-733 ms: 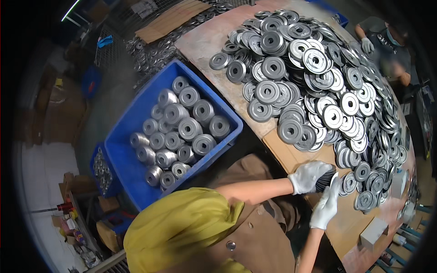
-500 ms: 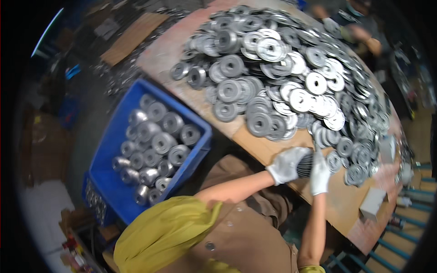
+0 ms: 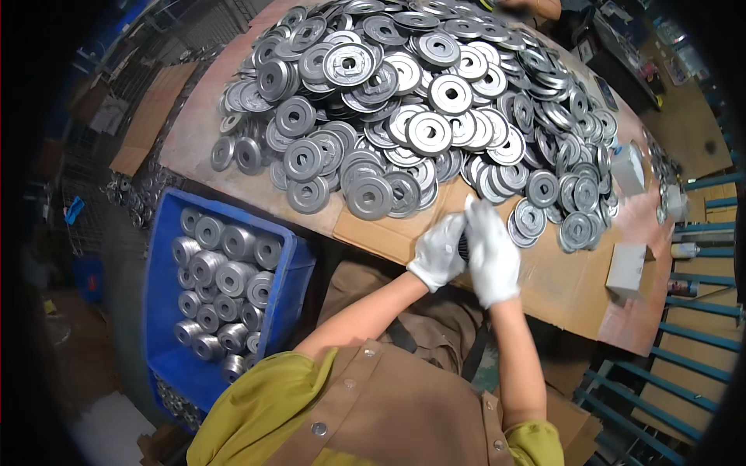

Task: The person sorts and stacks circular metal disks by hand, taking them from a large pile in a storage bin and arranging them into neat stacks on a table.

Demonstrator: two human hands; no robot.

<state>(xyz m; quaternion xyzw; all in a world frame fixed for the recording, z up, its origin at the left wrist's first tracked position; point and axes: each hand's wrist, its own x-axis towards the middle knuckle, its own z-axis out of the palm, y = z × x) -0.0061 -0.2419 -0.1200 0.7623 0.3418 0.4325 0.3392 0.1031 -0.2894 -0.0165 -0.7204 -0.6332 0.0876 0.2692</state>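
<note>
Both hands wear white gloves and meet at the near edge of the table. Between them is a short stack of ridged metal discs [image 3: 464, 247], mostly covered by the gloves. My left hand [image 3: 437, 250] is wrapped round the stack's left side. My right hand [image 3: 495, 252] presses on its right side, fingers together and pointing away from me. Just beyond the fingers spreads a large heap of round grey metal discs with centre holes [image 3: 429, 133]. A flattened cardboard sheet [image 3: 373, 237] lies on the table near the hands.
Stacked discs fill a blue bin [image 3: 159, 311] at the left, below table level. A small white box [image 3: 626, 269] stands on the table's right part, beside a teal-barred rack [image 3: 703, 282]. Another person's arm [image 3: 540, 8] shows at the far edge.
My view has turned, so table and bin appear shifted left. The right hand has closed in over the stack, which showed plainly between the gloves before and is now mostly hidden.
</note>
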